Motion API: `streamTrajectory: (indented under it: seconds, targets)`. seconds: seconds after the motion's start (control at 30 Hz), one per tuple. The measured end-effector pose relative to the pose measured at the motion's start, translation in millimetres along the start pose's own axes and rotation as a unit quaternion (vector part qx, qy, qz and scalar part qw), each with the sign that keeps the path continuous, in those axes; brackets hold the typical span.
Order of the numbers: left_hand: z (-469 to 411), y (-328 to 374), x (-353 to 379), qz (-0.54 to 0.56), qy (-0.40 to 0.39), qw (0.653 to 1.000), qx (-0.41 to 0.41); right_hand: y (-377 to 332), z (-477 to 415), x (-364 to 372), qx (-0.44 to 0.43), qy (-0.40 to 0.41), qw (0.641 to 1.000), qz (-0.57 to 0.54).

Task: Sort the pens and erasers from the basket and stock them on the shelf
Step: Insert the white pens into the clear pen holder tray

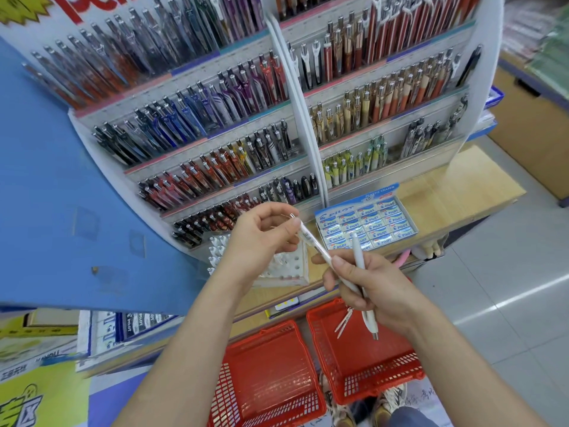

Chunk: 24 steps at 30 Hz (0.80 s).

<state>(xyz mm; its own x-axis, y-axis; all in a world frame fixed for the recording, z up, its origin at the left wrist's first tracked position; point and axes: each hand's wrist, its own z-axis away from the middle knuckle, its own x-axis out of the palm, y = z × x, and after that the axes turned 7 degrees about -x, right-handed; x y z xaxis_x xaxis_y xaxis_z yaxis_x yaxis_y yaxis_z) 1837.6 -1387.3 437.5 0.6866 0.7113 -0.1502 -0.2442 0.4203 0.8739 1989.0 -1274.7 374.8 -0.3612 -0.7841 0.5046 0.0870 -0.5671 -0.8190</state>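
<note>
Sorting, head view: a white pen point(311, 241) spans both hands above the tabletop point(446, 192).
Left hand point(264, 234): pinches that pen's clip end.
Right hand point(366, 288): grips its tip end plus a second white pen point(359, 260).
Basket point(381, 383): two pink pens point(343, 324) remain inside.
Advice: loosen the right fingers on one pen only, then slot it into the white holder point(294, 268).

L hand point(261, 238) & R hand point(369, 288) grip white pens point(359, 254) (above red baskets point(378, 386)).
</note>
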Motion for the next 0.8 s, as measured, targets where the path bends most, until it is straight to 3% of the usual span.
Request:
streamTrajectory:
  seconds: [0.37,0.5,0.63,0.8]
  targets:
    - [12,1,-8,-0.043,-0.016,0.998,0.044,-1,2,3,0.04,0.029,0.998,0.033]
    - [12,6,-15,-0.023,0.059,0.996,0.069,5,-4,1,0.052,0.121,0.991,-0.02]
    - [5,6,-28,-0.044,0.135,0.987,0.074,10,-7,-8,0.051,0.197,0.968,-0.146]
    - [1,-3,-28,-0.149,0.191,0.965,0.103,10,-1,-11,0.007,0.202,0.961,-0.187]
